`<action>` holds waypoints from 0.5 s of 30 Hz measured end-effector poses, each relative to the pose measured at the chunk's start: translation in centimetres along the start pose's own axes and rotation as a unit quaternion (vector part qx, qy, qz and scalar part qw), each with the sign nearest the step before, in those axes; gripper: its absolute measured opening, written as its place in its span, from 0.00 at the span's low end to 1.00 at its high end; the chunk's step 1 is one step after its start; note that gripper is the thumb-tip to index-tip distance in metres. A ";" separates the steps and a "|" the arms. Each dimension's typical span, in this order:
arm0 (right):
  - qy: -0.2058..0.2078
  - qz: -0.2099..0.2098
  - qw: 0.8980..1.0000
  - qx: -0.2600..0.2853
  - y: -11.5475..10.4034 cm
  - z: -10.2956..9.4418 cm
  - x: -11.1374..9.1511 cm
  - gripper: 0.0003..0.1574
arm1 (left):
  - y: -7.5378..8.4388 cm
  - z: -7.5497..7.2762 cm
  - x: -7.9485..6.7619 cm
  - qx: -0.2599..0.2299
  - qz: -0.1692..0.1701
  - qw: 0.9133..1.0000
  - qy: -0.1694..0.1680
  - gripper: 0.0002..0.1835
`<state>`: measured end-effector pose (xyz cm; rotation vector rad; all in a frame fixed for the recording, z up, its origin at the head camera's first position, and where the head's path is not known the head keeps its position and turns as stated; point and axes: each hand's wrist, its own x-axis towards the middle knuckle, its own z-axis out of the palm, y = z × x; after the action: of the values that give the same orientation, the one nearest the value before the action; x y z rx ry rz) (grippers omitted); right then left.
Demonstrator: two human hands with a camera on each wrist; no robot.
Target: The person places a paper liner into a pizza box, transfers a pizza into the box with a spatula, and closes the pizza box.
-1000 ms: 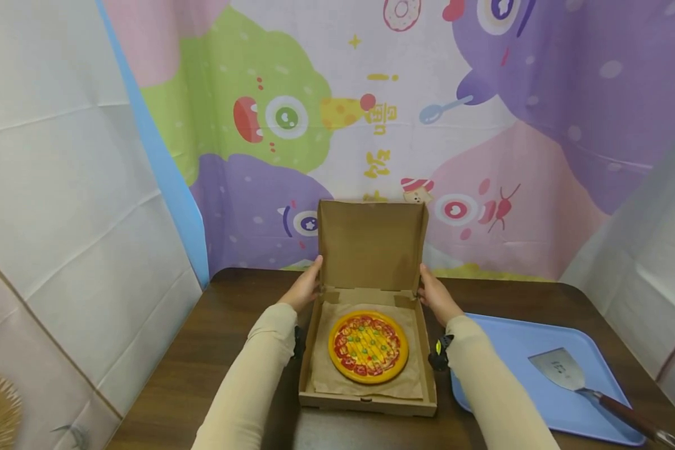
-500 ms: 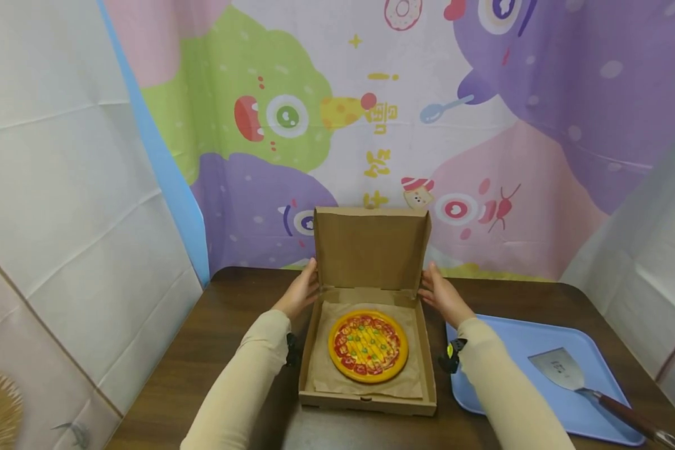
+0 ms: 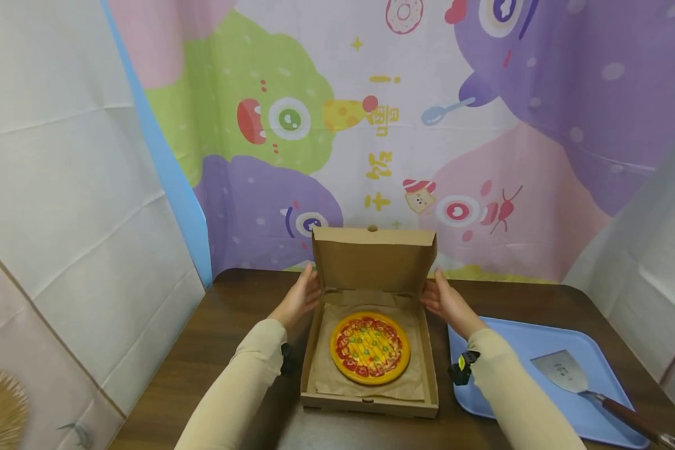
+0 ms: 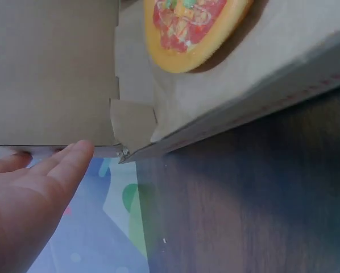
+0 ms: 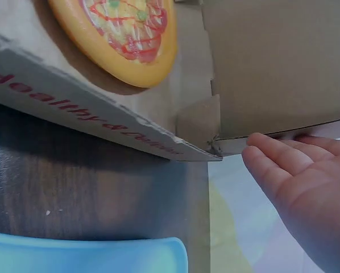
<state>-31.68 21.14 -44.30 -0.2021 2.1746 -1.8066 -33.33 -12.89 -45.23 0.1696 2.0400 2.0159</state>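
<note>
In the head view an open cardboard pizza box (image 3: 369, 406) lies on the table. A toy-like pizza (image 3: 370, 348) with a yellow rim rests inside on brown paper (image 3: 327, 381). The box's lid (image 3: 374, 265) stands raised at the back and leans forward. My left hand (image 3: 299, 299) is at the lid's left side, its fairly straight fingers (image 4: 73, 162) against the side flap in the left wrist view. Opposite it, my right hand (image 3: 452, 304) lies along the right side flap, with extended fingers (image 5: 275, 153). Some fingertips are hidden behind the lid.
A blue tray (image 3: 500, 387) stands right of the box, bearing a metal spatula (image 3: 562, 370) whose handle passes over the tray's edge. Behind the dark wooden table (image 3: 174, 387) hangs a cartoon-print cloth (image 3: 371, 62). A straw-coloured object (image 3: 0, 409) shows at lower left.
The lid has tilted forward, its top edge coming down and nearer. Both hands have shifted slightly outward and back along its sides. Pizza, tray and spatula stay put.
</note>
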 end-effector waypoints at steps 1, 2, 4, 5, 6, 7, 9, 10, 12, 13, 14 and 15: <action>0.001 0.002 1.000 -0.003 0.1 0.0 -0.1 0.60 | 0.0 0.0 -0.1 0.000 -0.001 1.000 0.001 0.44; 0.002 0.004 1.000 -0.007 0.1 0.0 -0.3 0.61 | -0.1 0.0 -0.3 0.001 -0.001 1.000 0.001 0.44; 0.004 0.007 1.000 -0.010 0.3 0.2 -0.5 0.61 | -0.2 0.0 -0.5 0.001 -0.002 1.000 0.001 0.44; 0.004 0.008 1.000 -0.013 0.4 0.2 -0.6 0.61 | -0.2 0.0 -0.6 0.001 -0.001 1.000 0.001 0.44; 0.003 0.010 1.000 -0.013 0.5 0.2 -0.7 0.61 | -0.3 0.0 -0.8 0.001 0.000 1.000 0.001 0.44; 0.003 0.010 1.000 -0.014 0.5 0.3 -0.8 0.60 | -0.3 0.0 -0.9 0.003 0.001 1.000 0.001 0.43; 0.003 0.010 1.000 -0.010 0.7 0.4 -1.0 0.59 | -0.4 0.0 -1.0 0.000 0.000 1.000 0.002 0.43; 0.003 0.009 1.000 -0.009 0.8 0.4 -1.0 0.58 | -0.4 0.0 -1.1 -0.001 -0.001 1.000 0.002 0.43; 0.002 0.005 1.000 -0.012 1.0 0.5 -1.1 0.56 | -0.5 0.0 -1.2 -0.005 -0.003 1.000 0.005 0.42; 0.003 0.002 1.000 -0.012 1.0 0.5 -1.2 0.55 | -0.6 0.1 -1.3 -0.005 -0.004 1.000 0.005 0.42; 0.004 -0.001 1.000 -0.009 1.1 0.6 -1.3 0.53 | -0.7 0.1 -1.3 -0.006 -0.004 1.000 0.006 0.42; 0.004 -0.005 1.000 -0.010 1.2 0.6 -1.3 0.53 | -0.7 0.1 -1.4 -0.005 -0.003 1.000 0.007 0.41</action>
<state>-30.13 21.18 -45.37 -0.2101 2.2019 -1.7935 -31.86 -13.20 -45.76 0.1461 2.0353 2.0292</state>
